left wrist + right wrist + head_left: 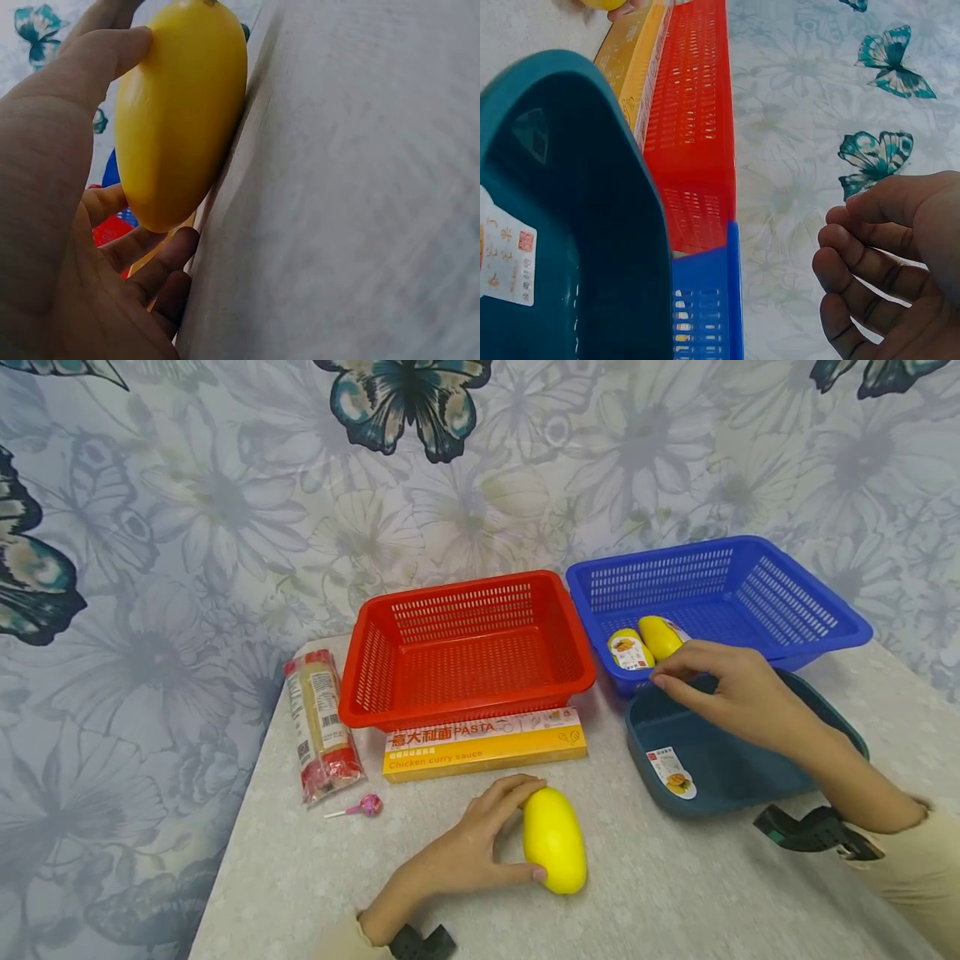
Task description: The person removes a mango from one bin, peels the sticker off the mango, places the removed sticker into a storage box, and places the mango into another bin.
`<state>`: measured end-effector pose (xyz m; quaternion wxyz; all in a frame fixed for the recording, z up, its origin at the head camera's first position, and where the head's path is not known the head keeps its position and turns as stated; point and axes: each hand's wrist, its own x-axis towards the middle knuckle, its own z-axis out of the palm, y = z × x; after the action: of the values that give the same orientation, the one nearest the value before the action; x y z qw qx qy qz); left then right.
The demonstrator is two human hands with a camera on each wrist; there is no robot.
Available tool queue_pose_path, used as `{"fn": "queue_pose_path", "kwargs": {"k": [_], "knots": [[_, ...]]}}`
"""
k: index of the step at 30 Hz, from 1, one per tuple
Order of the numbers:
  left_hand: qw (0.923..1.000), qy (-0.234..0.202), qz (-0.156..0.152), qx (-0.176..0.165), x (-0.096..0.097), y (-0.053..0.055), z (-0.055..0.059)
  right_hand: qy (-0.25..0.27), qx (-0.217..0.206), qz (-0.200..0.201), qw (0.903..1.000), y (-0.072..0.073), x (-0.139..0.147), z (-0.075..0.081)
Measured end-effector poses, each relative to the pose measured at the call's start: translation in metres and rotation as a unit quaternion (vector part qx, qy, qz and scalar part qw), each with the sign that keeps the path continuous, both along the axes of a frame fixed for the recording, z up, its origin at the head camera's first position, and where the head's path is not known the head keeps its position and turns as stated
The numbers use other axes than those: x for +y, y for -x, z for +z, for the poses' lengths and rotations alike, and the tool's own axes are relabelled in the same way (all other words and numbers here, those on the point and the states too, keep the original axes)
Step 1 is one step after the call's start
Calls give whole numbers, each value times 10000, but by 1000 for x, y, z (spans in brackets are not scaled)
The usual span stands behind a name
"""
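Note:
A smooth yellow mango point(554, 841) lies on the tabletop, and my left hand point(480, 839) holds it between thumb and fingers. The left wrist view shows the mango point(180, 112) up close, its stem end at the top and the thumb on its side. My right hand point(738, 693) hovers above a dark teal basin point(738, 777), near the front corner of a blue basket point(817, 602). Its fingers hang loosely curled with nothing between them, as the right wrist view of the hand point(900, 262) confirms. Two mangoes point(660, 637) with white labels lie in the blue basket.
A red basket point(468, 664) stands at the back middle, behind a yellow pasta box point(486, 756). To the left lie a red-ended noodle pack point(322, 718) and a pink lollipop point(371, 805). A patterned wall point(225, 485) rises behind the table.

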<state>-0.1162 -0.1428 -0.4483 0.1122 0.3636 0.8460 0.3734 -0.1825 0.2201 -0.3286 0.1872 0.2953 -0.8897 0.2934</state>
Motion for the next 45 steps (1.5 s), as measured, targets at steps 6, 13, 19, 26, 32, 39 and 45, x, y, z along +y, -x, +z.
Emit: {"fn": "queue_pose_path", "kwargs": {"k": [6,13,19,26,32,39,45], "knots": [[9999,57,-60,101,0,3,0,-310,-34,112,9995,11,-14,2],[9999,128,-99,17,0,3,-1,-485,-78,410,9979,22,-28,-3],[9996,248,-34,135,-2,3,2,-628,-35,515,9967,30,-40,-3],[9996,239,-17,152,-1,-2,-1,-1024,-341,598,9924,36,-52,-6],[9989,325,93,314,2,-5,0,-1226,-332,516,9906,42,-60,-10],[9981,433,168,392,7,-4,2,-1449,-268,462,9880,45,-65,-11],[9977,489,222,423,7,-4,-1,-1563,-10,637,9856,48,-68,-16]]}}
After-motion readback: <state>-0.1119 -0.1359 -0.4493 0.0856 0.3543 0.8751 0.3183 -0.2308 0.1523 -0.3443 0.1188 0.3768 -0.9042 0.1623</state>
